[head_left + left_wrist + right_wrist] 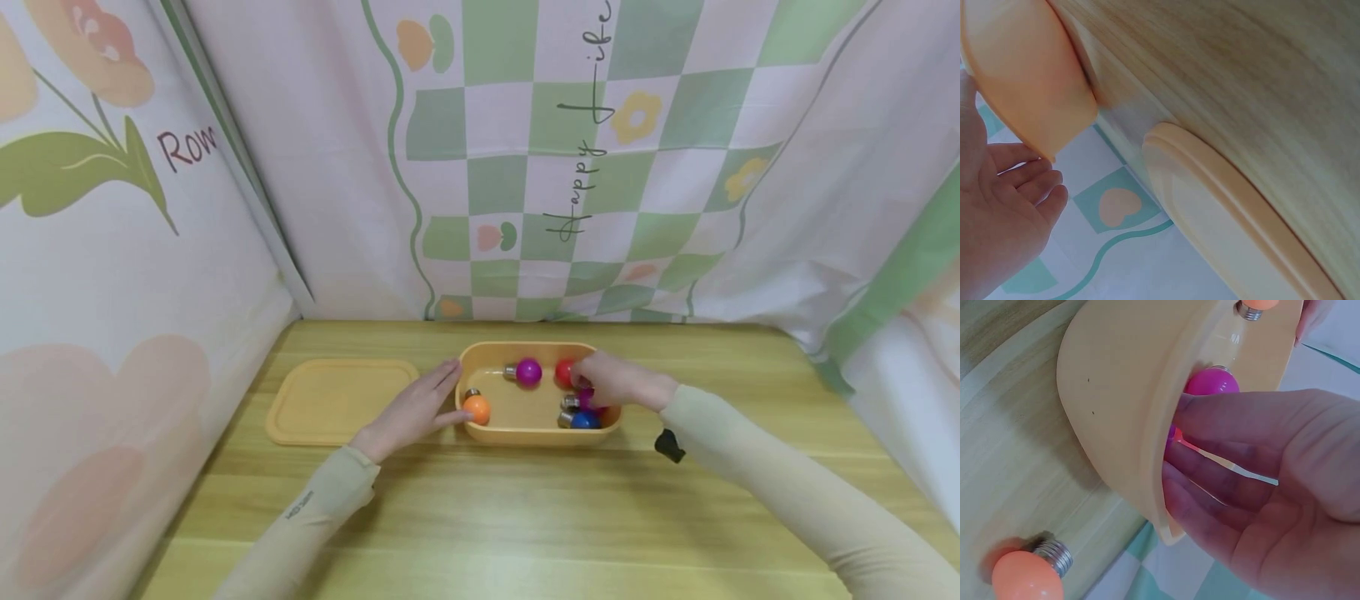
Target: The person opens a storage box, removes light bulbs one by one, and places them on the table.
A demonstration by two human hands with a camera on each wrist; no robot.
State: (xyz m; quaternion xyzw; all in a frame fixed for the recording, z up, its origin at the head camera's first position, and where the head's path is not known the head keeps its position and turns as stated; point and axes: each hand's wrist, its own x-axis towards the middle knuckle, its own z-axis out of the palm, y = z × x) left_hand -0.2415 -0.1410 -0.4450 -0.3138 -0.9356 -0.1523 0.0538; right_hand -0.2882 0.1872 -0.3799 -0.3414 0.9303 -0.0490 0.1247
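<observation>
My left hand [412, 412] rests against the left end of a yellow-orange plastic box [525, 436], its fingers along the rim and its thumb by an orange light bulb [476, 409]. At the box's right end, my right hand [611, 379] reaches inside with bent fingers at a red light bulb [564, 372]. The rim hides its fingertips in the right wrist view. Partly under that hand lies a purple light bulb [585, 400], with a blue light bulb [585, 420] just nearer to me. Another purple light bulb [528, 372] lies by the far wall.
A flat yellow-orange lid [341, 402] lies left of the box on the wooden table [487, 517]. Outside the box's right end, another orange light bulb [1027, 575] lies on the table. Printed curtains [570, 167] hang behind and at the sides.
</observation>
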